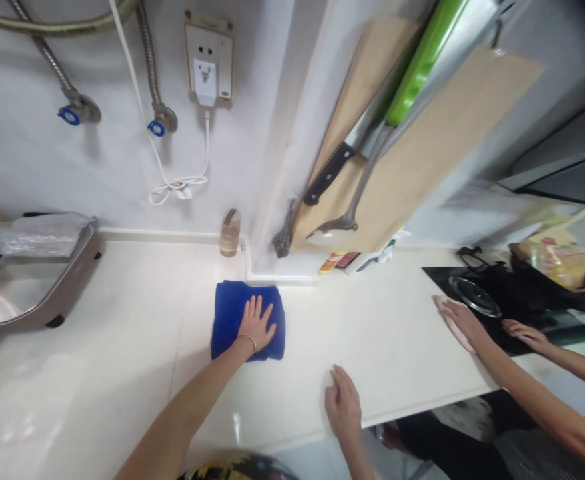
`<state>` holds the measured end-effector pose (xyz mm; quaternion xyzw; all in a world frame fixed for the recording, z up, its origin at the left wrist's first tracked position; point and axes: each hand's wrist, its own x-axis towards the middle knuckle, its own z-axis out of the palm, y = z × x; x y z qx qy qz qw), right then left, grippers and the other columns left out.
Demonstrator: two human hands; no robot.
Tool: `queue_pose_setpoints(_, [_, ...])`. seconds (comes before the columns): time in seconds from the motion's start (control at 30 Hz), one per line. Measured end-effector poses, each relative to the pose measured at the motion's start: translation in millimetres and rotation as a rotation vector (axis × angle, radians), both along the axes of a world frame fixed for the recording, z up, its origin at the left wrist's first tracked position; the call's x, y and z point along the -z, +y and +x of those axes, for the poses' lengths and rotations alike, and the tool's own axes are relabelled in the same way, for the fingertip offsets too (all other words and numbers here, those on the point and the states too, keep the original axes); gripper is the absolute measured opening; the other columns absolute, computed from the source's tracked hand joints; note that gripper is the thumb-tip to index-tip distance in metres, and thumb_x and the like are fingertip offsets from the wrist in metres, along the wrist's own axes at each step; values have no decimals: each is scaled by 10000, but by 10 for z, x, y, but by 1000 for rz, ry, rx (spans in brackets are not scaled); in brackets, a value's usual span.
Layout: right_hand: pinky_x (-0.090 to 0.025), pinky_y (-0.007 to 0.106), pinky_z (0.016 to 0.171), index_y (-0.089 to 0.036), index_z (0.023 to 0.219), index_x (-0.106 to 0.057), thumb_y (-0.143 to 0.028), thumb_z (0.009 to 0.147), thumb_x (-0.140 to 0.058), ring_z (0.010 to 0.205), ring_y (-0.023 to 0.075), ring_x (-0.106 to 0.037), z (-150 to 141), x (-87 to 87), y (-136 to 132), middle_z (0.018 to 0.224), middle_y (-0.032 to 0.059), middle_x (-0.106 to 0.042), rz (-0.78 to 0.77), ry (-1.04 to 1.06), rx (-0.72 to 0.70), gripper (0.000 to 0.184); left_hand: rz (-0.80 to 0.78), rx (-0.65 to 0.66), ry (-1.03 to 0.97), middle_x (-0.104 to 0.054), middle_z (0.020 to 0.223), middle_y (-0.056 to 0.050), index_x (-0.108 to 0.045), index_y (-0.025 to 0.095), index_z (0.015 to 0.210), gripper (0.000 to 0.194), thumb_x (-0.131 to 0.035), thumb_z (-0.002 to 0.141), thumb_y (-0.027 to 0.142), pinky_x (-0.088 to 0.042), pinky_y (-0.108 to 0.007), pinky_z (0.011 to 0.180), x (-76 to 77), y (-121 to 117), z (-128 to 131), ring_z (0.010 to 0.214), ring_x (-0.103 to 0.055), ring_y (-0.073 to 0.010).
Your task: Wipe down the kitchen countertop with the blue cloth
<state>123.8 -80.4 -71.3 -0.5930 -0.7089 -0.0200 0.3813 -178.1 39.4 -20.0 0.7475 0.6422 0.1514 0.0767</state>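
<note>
A folded blue cloth lies on the white countertop, close to the base of the wall corner. My left hand rests on top of it, palm down with the fingers spread flat. A thin bracelet circles that wrist. Closer to the counter's front edge, my right hand is loosely closed on the bare surface, and nothing shows between its fingers. Behind the blue cloth, a small clear brownish cup stands by the wall.
At the right a co-worker's hand presses a pale cloth beside the black stove. Cutting boards, a knife and a ladle hang at the corner. An electric pan sits at the left.
</note>
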Motion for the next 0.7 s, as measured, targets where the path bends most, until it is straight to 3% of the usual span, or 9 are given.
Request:
queue_pose_setpoints(0.27, [-512,496,1052,-164,1241,-589,-258,961,-427,1231,250,-584,0,43,9,1311,149,-624,0,32,1,337,109,83,46,-236,1658,-109,-417,271,1524,626,-510,930,445,-226,-583,1208,145,-684,-149,1525,-160,-378])
queue_pose_setpoints(0.43, [-497,508,1070,-152,1265,-572,-285,975,-412,1256,260,-566,30,94,-3,1334,166,-606,-26,24,-28,357,204,89,40,-250,1656,-76,-419,343,1513,598,-526,932,442,-301,-553,1188,225,-1114,-573,1512,-239,-337])
queue_pose_setpoints(0.57, [-497,498,1064,-147,1270,-572,-316,981,-415,1257,263,-564,56,115,-10,1338,168,-603,-20,24,-33,369,199,-24,55,-311,1632,-79,-480,337,1477,552,-515,940,458,-316,-547,1186,196,-1169,-1033,1499,-280,-326])
queue_pose_setpoints(0.7, [-506,487,1044,-143,1240,-593,-333,978,-430,1218,262,-585,59,108,-6,1318,168,-615,-2,26,-26,362,158,-144,76,-325,1626,-86,-489,314,1475,558,-510,941,478,-305,-557,1191,114,-980,-1336,1505,-262,-334])
